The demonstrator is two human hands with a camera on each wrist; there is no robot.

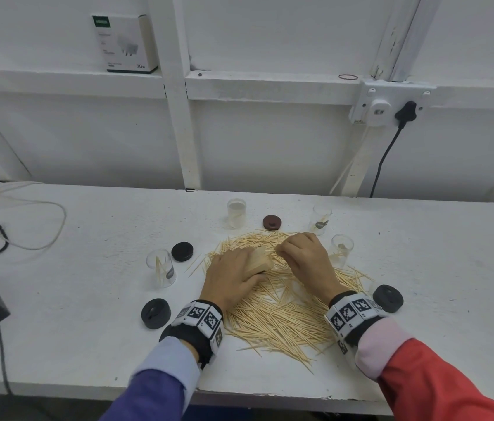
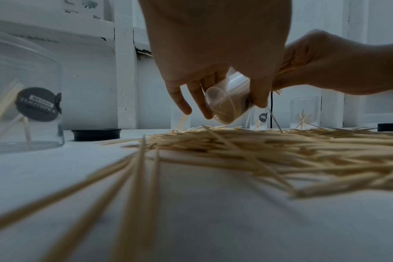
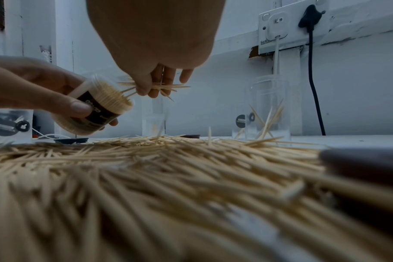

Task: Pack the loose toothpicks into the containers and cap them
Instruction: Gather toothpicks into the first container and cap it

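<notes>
White table (image 1: 88, 284) carries a wide pile of loose toothpicks (image 1: 282, 317) — most of the task is not yet done. Four clear containers stand around the pile, near-empty; nearest left one (image 1: 160, 268) holds a few sticks. Five caps lie loose, e.g. black cap (image 1: 182, 251).

Left hand (image 1: 233, 281) grips a tilted container (image 3: 96, 108), already densely packed, mouth toward the right hand (image 1: 306, 259), which pinches a small bundle of sticks (image 3: 155, 86) just beside that mouth.

Handling, judged: sticks are light, stiff, sharp-tipped and scatter easily — best pinched mid-length, aligned. The container looks like thin, smooth plastic; hold round the wall.

Legible: "30w" on the white box (image 1: 124, 41) on the ledge. Container labels too blurred to read.
</notes>
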